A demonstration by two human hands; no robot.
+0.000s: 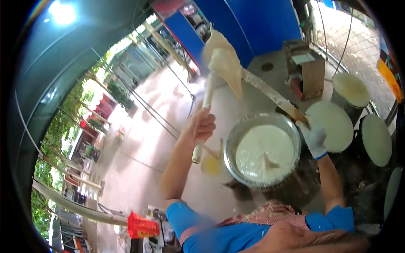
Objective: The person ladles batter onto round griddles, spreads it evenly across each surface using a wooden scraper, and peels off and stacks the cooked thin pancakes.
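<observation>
Our left hand [201, 126] and right hand [313, 137] clasped sticks [268, 91], seemingly the surest holds for soft, clingy dough [225, 63] beyond the basin's rim [226, 158].

A bright light [63, 14] glows at ten o'clock against a dark greenish canopy [46, 80]. A blue wall [270, 27] stands at one o'clock; pale, sun-patched floor [137, 139] spreads toward nine, with green trees [41, 208] at eight.
</observation>
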